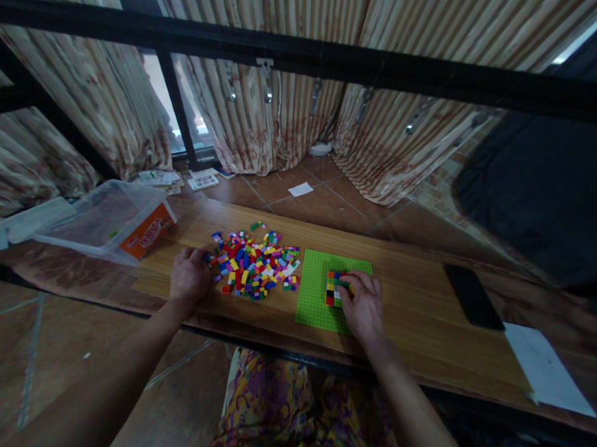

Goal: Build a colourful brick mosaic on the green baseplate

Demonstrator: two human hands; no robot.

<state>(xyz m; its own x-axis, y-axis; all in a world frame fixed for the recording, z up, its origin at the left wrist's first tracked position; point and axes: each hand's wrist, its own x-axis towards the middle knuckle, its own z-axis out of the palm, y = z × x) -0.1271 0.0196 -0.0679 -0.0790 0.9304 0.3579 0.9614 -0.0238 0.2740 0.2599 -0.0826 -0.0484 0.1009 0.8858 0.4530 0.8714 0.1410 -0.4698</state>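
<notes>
A green baseplate [315, 298] lies on a wooden table [413, 323], with a small block of coloured bricks [332, 288] built on its right part. My right hand [363, 305] rests on the plate, fingers curled and pressed against that block. To the left of the plate lies a pile of several loose coloured bricks [254, 261]. My left hand [189, 276] sits at the pile's left edge, knuckles up and fingers bent under; what they hold, if anything, is hidden.
A clear plastic tub [103, 221] with an orange label stands at the table's left end. A black phone [472, 296] and a white sheet of paper [548, 370] lie at the right. Curtains and a black metal frame stand behind.
</notes>
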